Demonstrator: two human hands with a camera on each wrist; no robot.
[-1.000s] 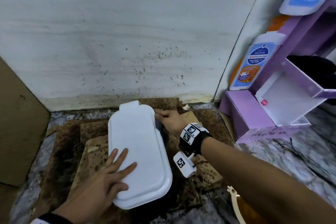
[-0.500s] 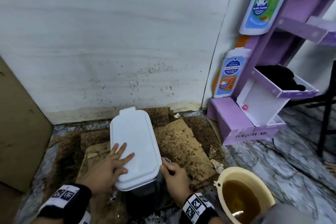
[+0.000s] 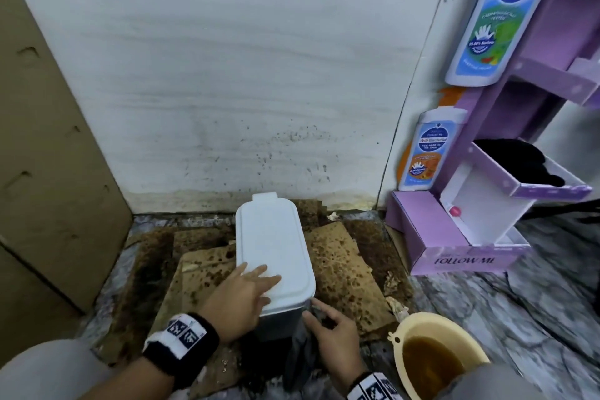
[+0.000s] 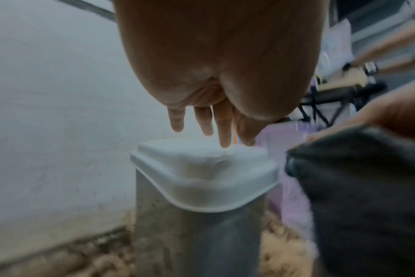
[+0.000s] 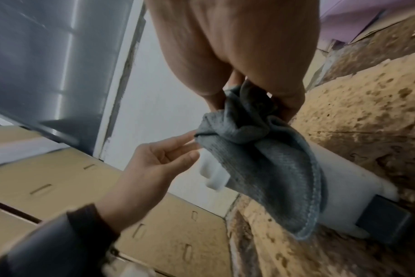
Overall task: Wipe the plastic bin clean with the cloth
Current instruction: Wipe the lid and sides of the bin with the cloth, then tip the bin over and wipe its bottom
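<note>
The plastic bin (image 3: 279, 323) is grey with a white lid (image 3: 272, 243) and stands upright on stained cardboard near the wall. My left hand (image 3: 242, 297) hovers at the lid's near end with straight fingers (image 4: 224, 129); the left wrist view shows the fingertips just above the lid (image 4: 201, 168). My right hand (image 3: 336, 336) is at the bin's near right corner and grips a bunched grey cloth (image 5: 263, 150), which hangs down beside the bin (image 5: 386, 221). The cloth (image 3: 302, 364) shows dark below the hand in the head view.
A beige basin (image 3: 435, 357) of brown water stands on the floor at the right, close to my right arm. A purple cardboard display stand (image 3: 454, 243) with bottle pictures fills the right side. Cardboard boxes (image 3: 48, 172) line the left. The white wall (image 3: 243, 91) is behind the bin.
My right hand with the cloth came from the bin's far right side to its near right corner. The head view pulled back and up. My left hand stayed at the lid's near end.
</note>
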